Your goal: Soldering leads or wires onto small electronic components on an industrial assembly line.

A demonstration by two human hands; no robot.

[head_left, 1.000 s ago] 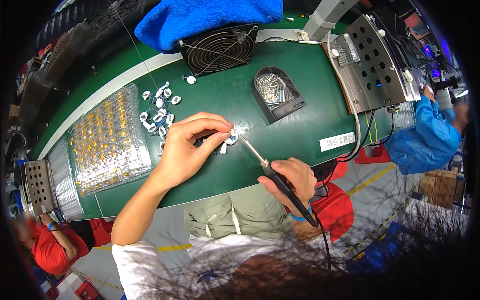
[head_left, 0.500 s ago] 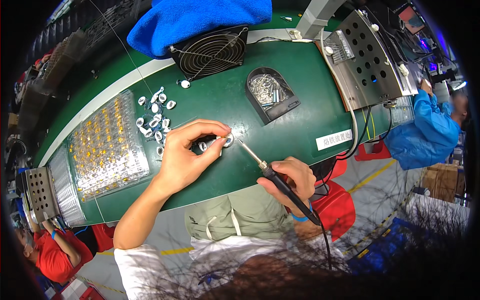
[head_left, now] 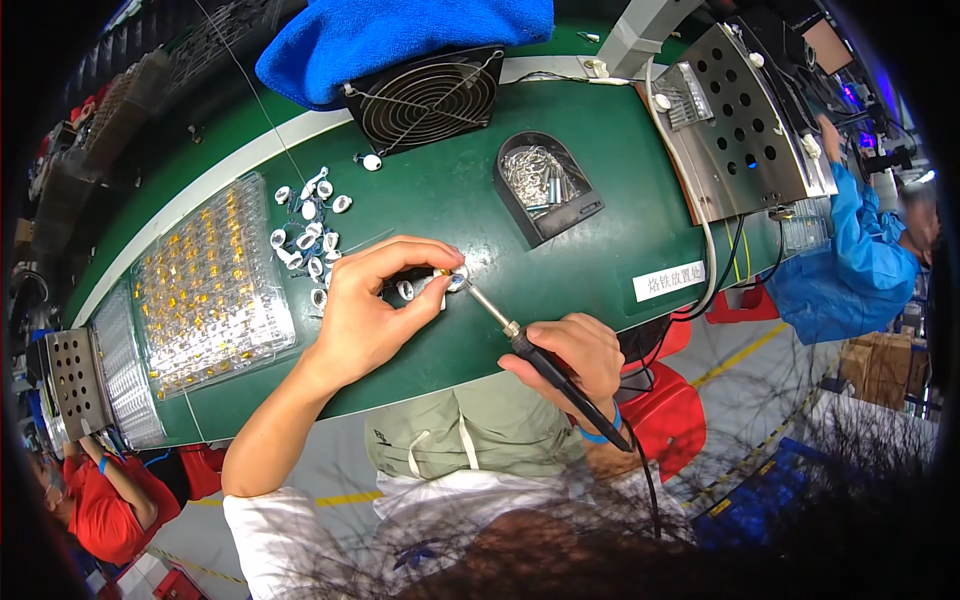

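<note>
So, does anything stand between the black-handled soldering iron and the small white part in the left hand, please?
Nothing visible does: the soldering iron, held in the right hand, has its metal tip close to the white part.

A green-topped desk [head_left: 420, 200] spans the room, bending in the fisheye view, with a pale strip [head_left: 322, 124] along its far side and a light grey post [head_left: 638, 42] rising beyond. Below lies a grey floor [head_left: 345, 455] crossed by yellow lines [head_left: 345, 498]. A red seat [head_left: 675, 425] stands under the near edge; cardboard boxes [head_left: 875, 362] are stacked at right. Blue-violet light [head_left: 866, 142] glows at upper right, while the corners fall dark.
</note>
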